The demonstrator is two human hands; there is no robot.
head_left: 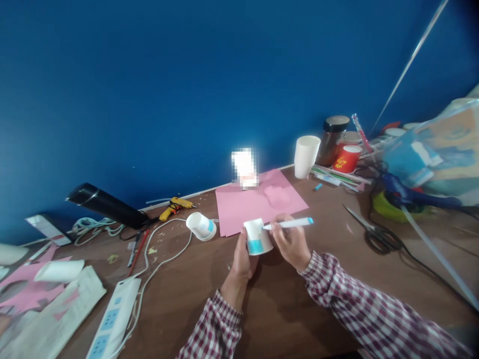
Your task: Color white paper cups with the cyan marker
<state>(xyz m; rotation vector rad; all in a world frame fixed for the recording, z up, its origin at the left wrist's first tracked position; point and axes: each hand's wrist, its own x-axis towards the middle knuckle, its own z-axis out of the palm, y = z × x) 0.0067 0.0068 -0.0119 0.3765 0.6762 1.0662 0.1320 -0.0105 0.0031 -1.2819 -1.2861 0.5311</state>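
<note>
A white paper cup (258, 233) with a blue coloured patch low on its side is held in my left hand (243, 259), its fingers wrapped round the left and underside. My right hand (290, 242) grips a blue marker pen (294, 223), with its tip at the cup's upper right side; whether it touches I cannot tell. To the left of the held cup, a second white paper cup (202, 227) with a blue patch leans on the table. Behind the hands lie pink paper sheets (237, 209) beneath a bright, pixelated white shape (245, 168).
Scissors (376, 234) and a blue glue gun (415, 194) lie at right. Tall white cups (307, 157), a dark jar (333, 139) and a red cup (347, 159) stand behind. At left are a power strip (114, 319), yellow glue gun (175, 207), black cylinder (107, 204) and pink scraps (33, 281).
</note>
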